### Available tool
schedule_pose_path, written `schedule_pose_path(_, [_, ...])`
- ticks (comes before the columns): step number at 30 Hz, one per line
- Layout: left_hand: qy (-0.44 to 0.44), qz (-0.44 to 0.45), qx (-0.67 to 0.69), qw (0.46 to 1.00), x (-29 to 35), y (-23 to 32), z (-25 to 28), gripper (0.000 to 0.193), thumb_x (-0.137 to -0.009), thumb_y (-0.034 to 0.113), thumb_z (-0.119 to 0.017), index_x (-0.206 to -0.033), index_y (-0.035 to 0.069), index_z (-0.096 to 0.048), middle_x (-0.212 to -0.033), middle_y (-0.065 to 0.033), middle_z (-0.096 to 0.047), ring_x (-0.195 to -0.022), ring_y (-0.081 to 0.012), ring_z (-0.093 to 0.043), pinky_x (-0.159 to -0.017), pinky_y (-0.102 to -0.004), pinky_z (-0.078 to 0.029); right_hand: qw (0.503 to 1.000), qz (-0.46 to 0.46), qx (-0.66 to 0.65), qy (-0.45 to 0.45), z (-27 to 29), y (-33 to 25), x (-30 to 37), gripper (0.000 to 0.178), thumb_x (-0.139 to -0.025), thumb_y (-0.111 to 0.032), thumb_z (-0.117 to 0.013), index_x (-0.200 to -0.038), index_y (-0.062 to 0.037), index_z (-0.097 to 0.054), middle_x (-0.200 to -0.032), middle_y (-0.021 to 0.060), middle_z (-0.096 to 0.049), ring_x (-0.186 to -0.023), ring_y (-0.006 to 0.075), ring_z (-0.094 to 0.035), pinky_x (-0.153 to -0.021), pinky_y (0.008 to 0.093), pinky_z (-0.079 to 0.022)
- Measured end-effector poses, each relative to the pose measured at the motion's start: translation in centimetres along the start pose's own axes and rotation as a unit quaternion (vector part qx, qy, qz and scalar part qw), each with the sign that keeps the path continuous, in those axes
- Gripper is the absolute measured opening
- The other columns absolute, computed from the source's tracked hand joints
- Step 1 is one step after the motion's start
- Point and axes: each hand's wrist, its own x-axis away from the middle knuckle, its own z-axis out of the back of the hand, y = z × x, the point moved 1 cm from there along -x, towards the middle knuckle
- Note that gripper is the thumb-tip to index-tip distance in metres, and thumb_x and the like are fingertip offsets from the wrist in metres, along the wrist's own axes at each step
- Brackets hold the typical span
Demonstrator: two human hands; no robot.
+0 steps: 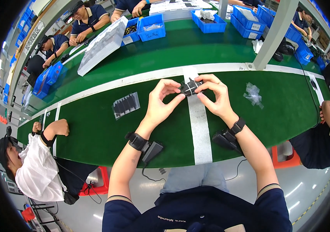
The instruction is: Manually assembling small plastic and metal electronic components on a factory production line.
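Head view is mostly a big green work surface (91,135), with a long pale strip (199,127) running up it, right under where the hands are working. Farther back there's a large white slab (102,45) standing at a tilt, and near its top end a blue bin (152,36). Now the hands: left hand (164,94) and right hand (215,94) both have their fingers curled, pinching the small black piece (190,88) from either side, at the far end of that strip (can't tell if it's touching the surface or just above it). Off left of the left hand there's a flat clear sheet with dark strips (126,105). Right of the right hand, a slightly smaller wad of crumpled clear film (253,95).
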Motion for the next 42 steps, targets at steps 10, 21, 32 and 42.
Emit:
schedule_pose_path(10, [0.011, -0.007, -0.045, 0.999, 0.25, -0.26, 0.28, 0.016, -0.079, -0.002, -0.063, -0.092, 0.002, -0.055, -0.088, -0.0038, -0.059, -0.080, -0.0099, -0.056, -0.075, -0.0246, -0.046, 1.000, 0.002, -0.005, -0.020, -0.20, 0.05, 0.21, 0.012, -0.067, -0.004, -0.064, -0.078, -0.0055, -0.066, -0.105, 0.0105, -0.062, -0.098, 0.0252, -0.059, -0.087, 0.0352, -0.044])
schedule_pose_path(21, [0.004, -0.009, -0.049, 0.999, 0.29, 0.02, 0.54, 0.034, -0.073, 0.000, -0.069, -0.104, 0.005, -0.053, -0.109, -0.0038, -0.053, -0.090, -0.0107, -0.052, -0.077, -0.0254, -0.043, 1.000, 0.011, 0.010, 0.010, -0.32, -0.21, 0.16, 0.011, -0.066, -0.002, -0.065, -0.077, -0.0055, -0.067, -0.118, 0.0116, -0.055, -0.098, 0.0250, -0.059, -0.087, 0.0357, -0.046])
schedule_pose_path(32, [-0.048, 0.034, -0.051, 0.997, 0.17, 0.04, 0.46, 0.059, -0.072, 0.007, -0.072, -0.122, 0.007, -0.041, -0.116, -0.0080, -0.054, -0.100, -0.0150, -0.053, -0.087, -0.0306, -0.042, 1.000, 0.021, -0.001, 0.022, -0.17, 0.06, 0.14, 0.012, -0.065, -0.002, -0.065, -0.076, -0.0056, -0.066, -0.120, 0.0139, -0.054, -0.098, 0.0255, -0.060, -0.086, 0.0352, -0.047])
schedule_pose_path(42, [-0.060, 0.052, -0.055, 0.995, 0.22, 0.03, 0.38, 0.066, -0.072, 0.009, -0.072, -0.128, 0.007, -0.038, -0.120, -0.0101, -0.053, -0.107, -0.0183, -0.052, -0.092, -0.0335, -0.041, 0.999, 0.022, -0.019, 0.036, -0.20, 0.47, 0.33, 0.011, -0.065, -0.001, -0.064, -0.076, -0.0053, -0.066, -0.119, 0.0151, -0.053, -0.097, 0.0254, -0.061, -0.086, 0.0355, -0.047])
